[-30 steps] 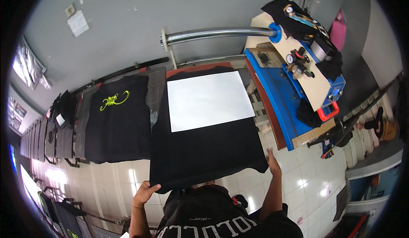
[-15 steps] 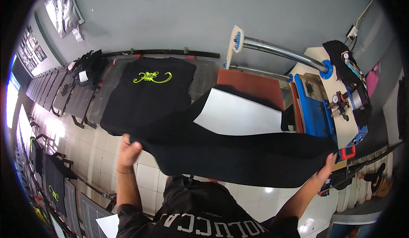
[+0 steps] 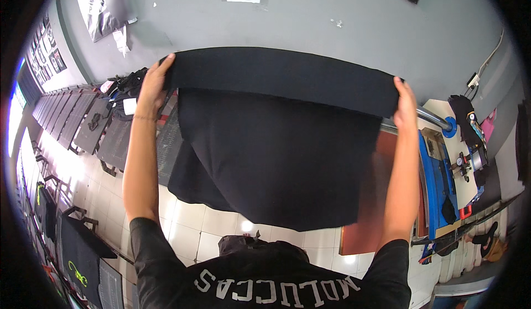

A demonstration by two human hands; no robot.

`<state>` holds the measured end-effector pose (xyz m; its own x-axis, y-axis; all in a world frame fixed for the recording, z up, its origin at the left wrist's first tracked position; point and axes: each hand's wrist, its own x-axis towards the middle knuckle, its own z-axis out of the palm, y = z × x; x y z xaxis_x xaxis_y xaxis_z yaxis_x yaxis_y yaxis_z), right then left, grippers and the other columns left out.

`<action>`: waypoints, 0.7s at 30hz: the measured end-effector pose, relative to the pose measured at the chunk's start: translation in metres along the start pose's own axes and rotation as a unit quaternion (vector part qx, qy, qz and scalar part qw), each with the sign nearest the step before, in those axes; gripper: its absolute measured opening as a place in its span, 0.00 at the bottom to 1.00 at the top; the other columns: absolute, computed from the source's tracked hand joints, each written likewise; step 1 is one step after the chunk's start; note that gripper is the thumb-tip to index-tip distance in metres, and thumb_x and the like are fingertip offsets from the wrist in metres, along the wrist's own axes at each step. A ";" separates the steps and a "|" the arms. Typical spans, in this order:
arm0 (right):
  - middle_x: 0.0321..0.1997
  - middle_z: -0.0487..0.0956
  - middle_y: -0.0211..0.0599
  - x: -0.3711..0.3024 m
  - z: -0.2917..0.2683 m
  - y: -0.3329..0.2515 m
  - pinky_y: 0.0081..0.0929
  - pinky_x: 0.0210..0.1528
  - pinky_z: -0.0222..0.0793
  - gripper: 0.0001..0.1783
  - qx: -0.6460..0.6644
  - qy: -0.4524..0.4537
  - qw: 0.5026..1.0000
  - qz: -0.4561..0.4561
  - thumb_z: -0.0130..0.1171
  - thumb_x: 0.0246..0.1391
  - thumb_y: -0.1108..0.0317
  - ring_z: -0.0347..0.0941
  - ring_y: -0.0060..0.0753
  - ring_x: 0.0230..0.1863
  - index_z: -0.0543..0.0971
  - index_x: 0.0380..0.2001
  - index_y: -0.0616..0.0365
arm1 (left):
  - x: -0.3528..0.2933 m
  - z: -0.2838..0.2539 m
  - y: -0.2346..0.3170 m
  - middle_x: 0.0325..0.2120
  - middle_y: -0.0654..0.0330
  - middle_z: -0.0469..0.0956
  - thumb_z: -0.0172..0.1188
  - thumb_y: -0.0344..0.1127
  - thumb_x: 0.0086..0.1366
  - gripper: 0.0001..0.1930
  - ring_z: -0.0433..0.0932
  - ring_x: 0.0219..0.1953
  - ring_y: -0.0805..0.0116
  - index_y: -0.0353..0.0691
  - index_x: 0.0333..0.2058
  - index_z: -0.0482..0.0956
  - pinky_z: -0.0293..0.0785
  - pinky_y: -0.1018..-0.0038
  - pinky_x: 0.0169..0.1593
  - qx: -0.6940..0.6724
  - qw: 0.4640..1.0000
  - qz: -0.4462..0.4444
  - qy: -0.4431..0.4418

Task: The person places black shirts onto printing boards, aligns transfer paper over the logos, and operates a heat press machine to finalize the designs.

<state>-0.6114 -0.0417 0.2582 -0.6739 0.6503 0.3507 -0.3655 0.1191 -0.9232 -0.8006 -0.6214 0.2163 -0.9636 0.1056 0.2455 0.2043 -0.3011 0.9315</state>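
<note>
I hold up a wide piece of plain black cloth (image 3: 276, 160) in front of me with both arms stretched forward. My left hand (image 3: 155, 87) is closed on its upper left corner. The upper right corner is pinched in my right hand (image 3: 405, 103). A band along the top edge is folded over, and the rest hangs down in loose folds. Behind it, the cloth hides most of the bench.
At right stands a heat press with a blue and cream frame (image 3: 437, 165). Its red-brown board (image 3: 359, 237) juts out below the cloth. Dark boards (image 3: 63, 118) line the wall at left, with a heap of black clothes (image 3: 128, 90). A black printed cloth (image 3: 74, 253) lies lower left.
Both hands have risen and moved forward, lifting the black cloth from low in front of me to upright. The green-printed cloth and white sheet on the bench are now out of sight.
</note>
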 end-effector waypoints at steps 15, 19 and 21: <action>0.56 0.74 0.36 -0.210 0.068 -0.017 0.31 0.65 0.56 0.20 -0.026 0.013 1.000 0.009 0.56 0.63 0.59 0.66 0.29 0.60 0.74 0.53 0.61 | -0.093 -0.130 0.001 0.44 0.57 0.80 0.57 0.42 0.69 0.20 0.79 0.45 0.70 0.31 0.51 0.74 0.73 0.74 0.51 0.000 0.999 0.014 0.033; 0.46 0.80 0.37 -0.292 0.042 0.071 0.31 0.52 0.70 0.18 0.007 -0.007 0.978 0.206 0.57 0.62 0.61 0.76 0.29 0.45 0.76 0.48 0.63 | -0.177 -0.194 -0.097 0.40 0.58 0.81 0.59 0.41 0.68 0.19 0.80 0.40 0.72 0.30 0.47 0.76 0.75 0.75 0.47 0.090 0.985 -0.137 0.058; 0.49 0.80 0.38 -0.326 0.026 0.122 0.30 0.54 0.69 0.19 -0.036 0.006 0.968 0.247 0.56 0.63 0.61 0.75 0.30 0.47 0.75 0.51 0.64 | -0.205 -0.198 -0.142 0.38 0.59 0.82 0.59 0.41 0.68 0.17 0.80 0.37 0.73 0.30 0.45 0.78 0.76 0.75 0.45 0.029 0.979 -0.196 0.045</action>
<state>-0.4529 -0.2585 0.0351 -0.7472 0.6501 -0.1385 0.0458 -0.1575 -0.9865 -0.6667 -0.7879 -0.0196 -0.9807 0.1166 -0.1567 -0.1776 -0.1988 0.9638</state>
